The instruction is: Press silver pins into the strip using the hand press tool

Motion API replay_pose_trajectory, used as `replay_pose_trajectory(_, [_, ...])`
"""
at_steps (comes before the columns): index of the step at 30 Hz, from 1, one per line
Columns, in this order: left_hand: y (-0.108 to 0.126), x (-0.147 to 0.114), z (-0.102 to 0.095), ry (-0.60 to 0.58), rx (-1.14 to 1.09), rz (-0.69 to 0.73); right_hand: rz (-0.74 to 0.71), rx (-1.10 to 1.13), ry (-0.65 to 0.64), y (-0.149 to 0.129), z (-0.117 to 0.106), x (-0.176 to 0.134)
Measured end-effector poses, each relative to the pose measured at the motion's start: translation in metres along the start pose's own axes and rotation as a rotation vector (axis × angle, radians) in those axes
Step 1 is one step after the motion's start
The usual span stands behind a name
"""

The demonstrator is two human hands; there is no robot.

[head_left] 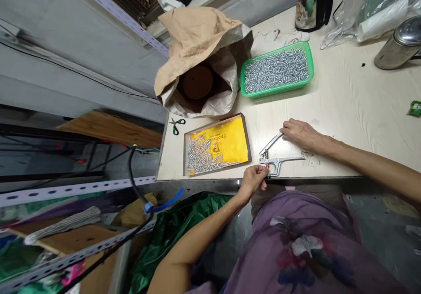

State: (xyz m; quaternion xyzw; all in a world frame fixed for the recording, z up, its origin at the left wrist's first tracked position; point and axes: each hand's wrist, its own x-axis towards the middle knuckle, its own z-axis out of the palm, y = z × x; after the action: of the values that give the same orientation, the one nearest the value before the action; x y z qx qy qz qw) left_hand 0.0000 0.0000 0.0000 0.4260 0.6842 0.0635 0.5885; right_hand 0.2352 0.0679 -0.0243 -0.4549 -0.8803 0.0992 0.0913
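Note:
Silver hand pliers [279, 166] with a coiled spring lie at the table's front edge, their two handles spread apart. My right hand [301, 134] has its fingers closed round the end of the raised upper handle. At the jaw end, my left hand [254, 181] is closed in a pinch beside a small red bit; what its fingertips hold is too small to make out. Left of the pliers sits a shallow tray [246, 137] with a yellow printed sheet [235, 138] in it. Many small silver metal pieces [201, 157] are heaped at the tray's left side.
A green plastic basket [311, 66] full of similar metal pieces stands further back. Beside it is an open brown paper bag [197, 30]. Green-handled scissors [176, 125] lie at the left edge. A glass kettle [307, 8], metal cup [399, 46] and plastic bags [378, 8] stand back right.

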Motion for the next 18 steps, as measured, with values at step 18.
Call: replay_pose_trajectory(18, [0.001, -0.001, 0.001, 0.010, -0.002, 0.024, 0.062, -0.166, -0.059, -0.034, -0.004, -0.034])
